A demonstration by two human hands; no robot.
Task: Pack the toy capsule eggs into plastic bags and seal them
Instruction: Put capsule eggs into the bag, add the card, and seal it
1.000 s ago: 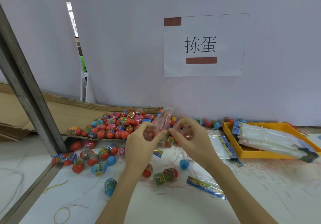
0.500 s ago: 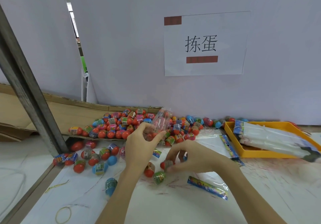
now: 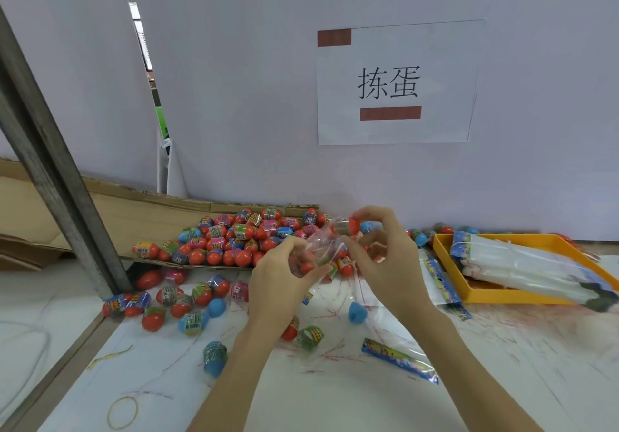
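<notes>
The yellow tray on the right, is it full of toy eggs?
No, the yellow tray holds a bundle of plastic bags, not eggs.

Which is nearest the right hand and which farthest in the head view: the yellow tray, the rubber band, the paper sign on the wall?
From the right hand:
1. Yellow tray: on the table just to its right, nearest.
2. Paper sign: on the wall above and behind it.
3. Rubber band: near the table's front left edge, farthest.
</notes>
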